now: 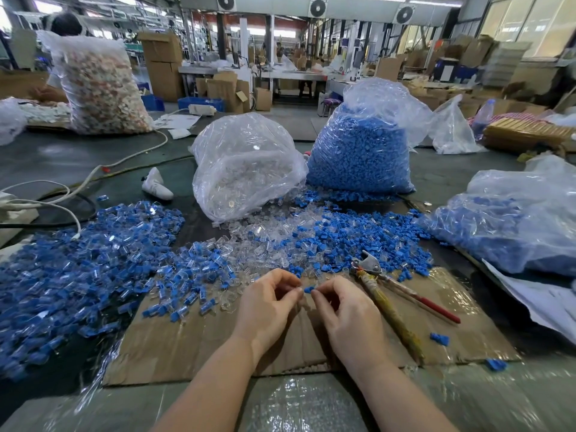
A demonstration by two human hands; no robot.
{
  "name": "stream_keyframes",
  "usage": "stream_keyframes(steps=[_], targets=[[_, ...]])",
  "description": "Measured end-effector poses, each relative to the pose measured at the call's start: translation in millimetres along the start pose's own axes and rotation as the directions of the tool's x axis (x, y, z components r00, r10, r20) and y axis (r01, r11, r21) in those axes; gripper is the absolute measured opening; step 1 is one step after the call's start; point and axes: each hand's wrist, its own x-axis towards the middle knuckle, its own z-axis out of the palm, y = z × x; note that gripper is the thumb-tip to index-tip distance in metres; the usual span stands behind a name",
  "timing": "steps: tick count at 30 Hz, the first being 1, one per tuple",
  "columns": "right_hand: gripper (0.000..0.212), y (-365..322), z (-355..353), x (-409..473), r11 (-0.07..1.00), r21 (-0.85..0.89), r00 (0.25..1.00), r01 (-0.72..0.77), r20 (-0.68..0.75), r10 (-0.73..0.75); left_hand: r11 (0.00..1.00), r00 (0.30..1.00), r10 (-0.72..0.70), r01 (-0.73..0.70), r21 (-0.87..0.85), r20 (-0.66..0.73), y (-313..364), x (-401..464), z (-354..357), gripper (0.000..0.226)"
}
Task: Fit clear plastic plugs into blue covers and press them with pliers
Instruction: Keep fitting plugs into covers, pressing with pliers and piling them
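Both hands (307,302) apparently on blue cover (308,289)

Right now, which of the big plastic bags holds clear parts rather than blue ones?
The centre bag, lying just left of the tall bag of blue covers; its contents look clear, not blue.

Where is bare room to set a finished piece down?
Bare cardboard left of the left hand, below the mixed pile; a smaller patch right of the pliers. Ahead of the right hand, parts crowd everything.
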Motion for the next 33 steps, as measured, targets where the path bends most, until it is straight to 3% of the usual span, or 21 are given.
stream_keyframes(steps=[8, 15, 19, 33], targets=[[0.018, -3.8, 3.3, -1.9, 0.983, -0.168, 0.997, 0.078, -0.015, -0.082, 0.996, 1.000, 0.003, 0.000, -0.088, 0.031, 3.0, -0.7, -1.1, 0.010], [0.006, -0.9, 1.9, -1.1, 0.992, -0.088, 0.996, 0.088, -0.014, -0.090, 0.999, 0.999, 0.014, -0.013, -0.035, 0.033, 1.6, 0.3, -0.2, 0.011], [0.021, -0.9, 0.5, -0.3, 0.991, -0.073, 0.994, 0.110, 0.023, -0.109, 0.999, 0.999, 0.024, -0.023, -0.024, 0.045, 1.8, 0.9, -0.9, 0.011], [0.023, -2.6, -0.3, -0.3, 0.989, -0.070, 0.991, 0.127, 0.041, -0.124, 1.000, 0.999, 0.029, -0.029, -0.002, 0.038, 2.1, 0.3, -0.5, 0.007]])
